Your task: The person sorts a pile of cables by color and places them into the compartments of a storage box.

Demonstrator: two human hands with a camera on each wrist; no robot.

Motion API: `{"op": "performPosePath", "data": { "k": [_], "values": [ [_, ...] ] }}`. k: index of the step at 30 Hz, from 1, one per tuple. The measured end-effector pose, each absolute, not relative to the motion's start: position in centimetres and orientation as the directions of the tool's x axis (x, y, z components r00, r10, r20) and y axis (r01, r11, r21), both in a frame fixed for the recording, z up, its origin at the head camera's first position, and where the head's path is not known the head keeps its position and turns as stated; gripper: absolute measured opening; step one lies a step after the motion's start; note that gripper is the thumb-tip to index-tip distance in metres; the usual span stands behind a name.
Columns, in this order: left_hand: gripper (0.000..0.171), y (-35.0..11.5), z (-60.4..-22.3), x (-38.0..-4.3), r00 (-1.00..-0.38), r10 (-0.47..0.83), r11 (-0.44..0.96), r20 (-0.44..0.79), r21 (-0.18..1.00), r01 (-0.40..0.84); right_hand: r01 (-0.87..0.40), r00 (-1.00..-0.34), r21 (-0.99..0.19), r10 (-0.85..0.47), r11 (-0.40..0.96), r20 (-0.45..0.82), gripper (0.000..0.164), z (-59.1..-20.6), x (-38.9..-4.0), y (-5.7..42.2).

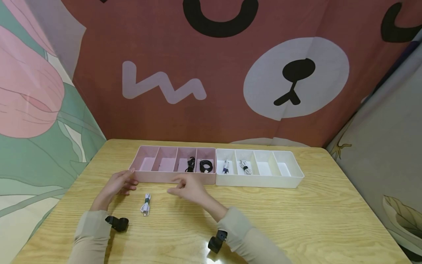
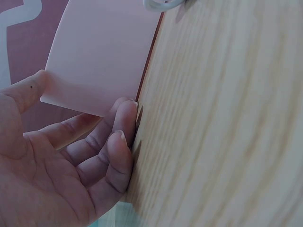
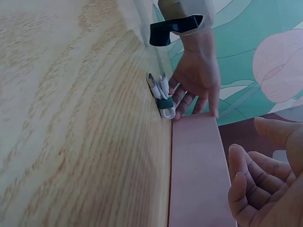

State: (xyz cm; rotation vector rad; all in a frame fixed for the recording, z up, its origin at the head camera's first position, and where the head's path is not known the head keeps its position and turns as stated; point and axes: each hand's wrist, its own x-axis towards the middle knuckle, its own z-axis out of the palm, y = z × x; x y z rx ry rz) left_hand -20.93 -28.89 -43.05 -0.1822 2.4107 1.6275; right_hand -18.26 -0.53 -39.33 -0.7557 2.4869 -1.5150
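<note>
My left hand [image 1: 118,184] is at the left end of the pink divided box [image 1: 155,177]. In the left wrist view its thumb touches the upper edge and its relaxed fingers rest against the end wall near the tabletop. My right hand [image 1: 189,187] is in front of the same box, fingers loosely bent, holding nothing. On the table between the hands lies a white charging cable [image 1: 145,205], folded up and bound with a dark green strap. Two black cables, one bundle [image 1: 190,164] and one coil [image 1: 206,166], sit in the pink box's two right compartments.
A white divided box [image 1: 260,181] adjoins the pink one's right end. Its two left compartments hold white cables [image 1: 225,167] with dark straps. Both boxes stand toward the back of the wooden table [image 1: 296,223], before a patterned cloth [image 1: 224,124].
</note>
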Motion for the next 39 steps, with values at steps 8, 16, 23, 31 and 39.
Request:
{"op": "performPosePath", "data": {
  "k": [8, 16, 23, 31, 39],
  "values": [
    [0.083, -29.2, -43.4, -21.0, -0.967, 0.022, 0.354, -0.255, 0.906, -0.231, -0.413, -0.845, -0.824, -0.501, 0.389, 0.187, 0.033, -40.0, -18.6, -1.7],
    [0.096, -29.5, -44.1, -21.2, -0.967, 0.024, 0.341, -0.252, 0.912, -0.229, -0.438, -0.836, -0.764, -0.527, 0.473, 0.152, 0.045, -40.6, -18.6, -3.1],
    [0.077, -28.9, -42.9, -20.8, -0.963, 0.025, 0.367, -0.268, 0.899, -0.240, -0.464, -0.821, -0.725, -0.554, 0.509, 0.136, 0.049, -41.3, -18.8, -4.1],
    [0.073, -28.8, -42.8, -20.8, -0.964, 0.027, 0.387, -0.265, 0.892, -0.235, -0.495, -0.786, -0.722, -0.603, 0.484, 0.135, 0.047, -41.8, -19.1, -5.3],
    [0.072, -28.9, -42.8, -20.8, -0.965, 0.038, 0.383, -0.258, 0.896, -0.224, -0.485, -0.753, -0.725, -0.655, 0.488, 0.063, 0.049, -42.1, -19.0, -6.4]
  ]
}}
